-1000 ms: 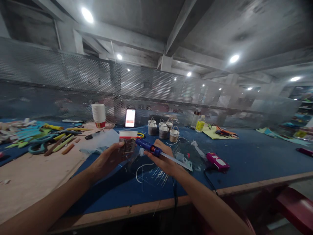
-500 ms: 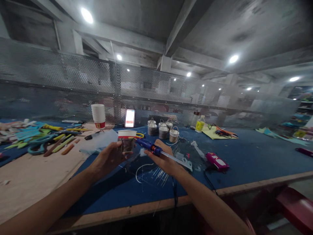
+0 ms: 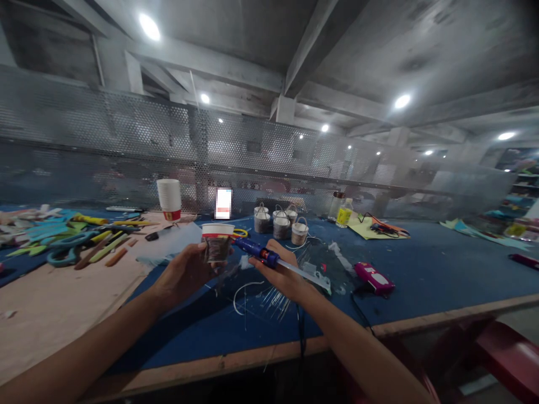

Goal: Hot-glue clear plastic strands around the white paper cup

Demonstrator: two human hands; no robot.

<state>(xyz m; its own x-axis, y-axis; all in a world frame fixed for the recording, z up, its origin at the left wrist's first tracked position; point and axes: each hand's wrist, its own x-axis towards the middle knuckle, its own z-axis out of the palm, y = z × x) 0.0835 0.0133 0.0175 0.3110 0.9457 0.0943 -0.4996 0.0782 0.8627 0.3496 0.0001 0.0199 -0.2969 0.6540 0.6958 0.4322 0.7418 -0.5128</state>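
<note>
My left hand (image 3: 191, 272) is closed around a paper cup (image 3: 218, 247) with a white and red rim; its lower part is wrapped in something brown, and it stands upright in the grip above the table. My right hand (image 3: 281, 272) grips a blue glue gun (image 3: 255, 251), a long clear glue stick (image 3: 303, 276) sticking out of its back end. The gun's nozzle points left at the cup's side, near the red band; whether it touches cannot be made out. Below the hands, a white cord (image 3: 239, 297) curls on the blue mat (image 3: 189, 320).
Several small wrapped cups with handles (image 3: 281, 227) stand beyond my hands. A stack of paper cups (image 3: 169, 199), a lit phone (image 3: 223, 203) and blue scissors (image 3: 69, 247) are to the left. Rightward lie a magenta device (image 3: 374, 279), a yellow-labelled bottle (image 3: 344, 214) and papers (image 3: 366, 229).
The cup has shifted very slightly to the left and turned a little in my left hand. My right hand with the glue gun is nearly still.
</note>
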